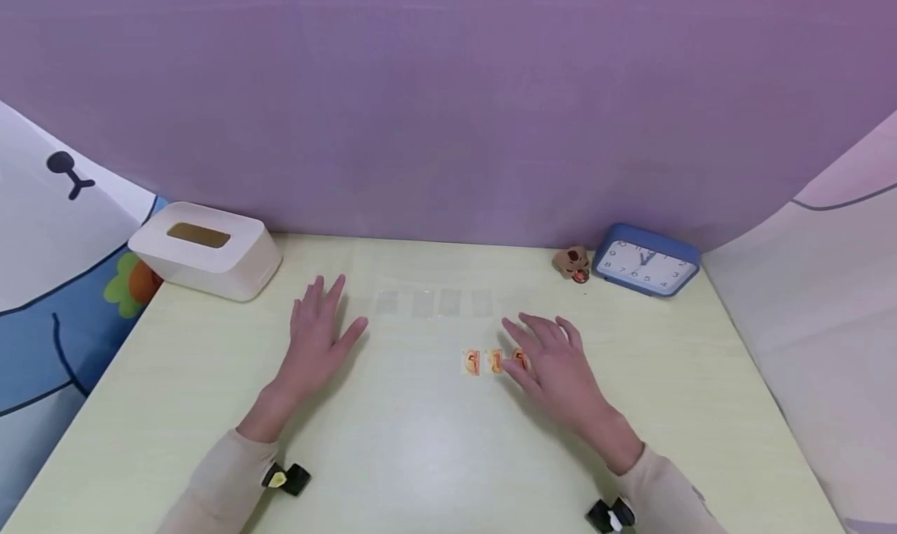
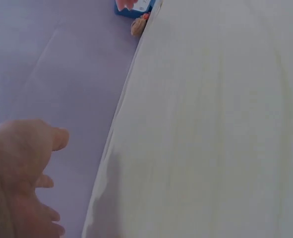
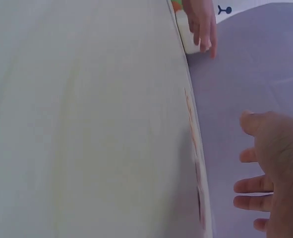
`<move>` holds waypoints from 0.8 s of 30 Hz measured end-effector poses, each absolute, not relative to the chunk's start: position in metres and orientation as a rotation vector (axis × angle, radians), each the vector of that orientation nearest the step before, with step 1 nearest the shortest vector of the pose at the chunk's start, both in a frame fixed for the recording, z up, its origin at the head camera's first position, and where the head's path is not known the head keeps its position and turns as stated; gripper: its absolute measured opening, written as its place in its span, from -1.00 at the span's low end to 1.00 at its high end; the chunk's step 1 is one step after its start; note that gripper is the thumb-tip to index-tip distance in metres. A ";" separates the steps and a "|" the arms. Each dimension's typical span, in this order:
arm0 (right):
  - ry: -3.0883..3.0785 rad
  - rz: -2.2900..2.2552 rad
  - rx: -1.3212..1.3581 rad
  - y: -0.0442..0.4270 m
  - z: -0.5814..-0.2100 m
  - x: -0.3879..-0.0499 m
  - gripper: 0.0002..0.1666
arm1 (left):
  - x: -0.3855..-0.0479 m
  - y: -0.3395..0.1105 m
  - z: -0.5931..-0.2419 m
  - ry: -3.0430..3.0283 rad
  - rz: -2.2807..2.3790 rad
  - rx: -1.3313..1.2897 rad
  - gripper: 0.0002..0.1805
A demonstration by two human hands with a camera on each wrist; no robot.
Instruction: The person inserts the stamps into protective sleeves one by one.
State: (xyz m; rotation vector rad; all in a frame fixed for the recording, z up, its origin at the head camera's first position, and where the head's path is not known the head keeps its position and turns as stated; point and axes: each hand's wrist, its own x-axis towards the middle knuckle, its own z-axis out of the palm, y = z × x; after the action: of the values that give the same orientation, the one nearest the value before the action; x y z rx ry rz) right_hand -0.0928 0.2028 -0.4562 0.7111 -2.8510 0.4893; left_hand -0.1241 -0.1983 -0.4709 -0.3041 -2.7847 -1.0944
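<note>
Both hands are over the table with fingers spread and nothing held. The left hand (image 1: pixel 315 347), its palm facing down, is left of a row of several clear, thin squares (image 1: pixel 451 303). In the left wrist view the left hand (image 2: pixel 17 173) has its thumb and fingers apart. My right hand (image 1: pixel 561 374) is over the right end of a short row of small cards (image 1: pixel 472 363) with orange pictures, and its thumb and fingers partly cover the rightmost one. Whether it touches that card cannot be told. The right wrist view shows the right hand (image 3: pixel 282 163) with fingers extended.
A white tissue box (image 1: pixel 238 265) stands at the table's back left. Toward the back right are a small brown animal figure (image 1: pixel 571 263) and a blue-framed clock (image 1: pixel 648 261). A purple curtain-like backdrop (image 1: pixel 448 129) rises behind the pale table (image 1: pixel 420 456).
</note>
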 end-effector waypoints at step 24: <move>-2.746 0.831 0.758 0.160 -0.492 -0.100 -0.43 | -0.136 -0.162 -0.492 -2.653 -1.258 -0.108 -0.25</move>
State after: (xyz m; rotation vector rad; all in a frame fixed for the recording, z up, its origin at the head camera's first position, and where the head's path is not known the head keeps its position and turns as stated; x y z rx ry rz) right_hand -0.1004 0.1599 -0.4915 0.7583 -2.7459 0.8314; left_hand -0.1356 -0.1616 -0.4921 -0.1081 -2.6531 -1.2582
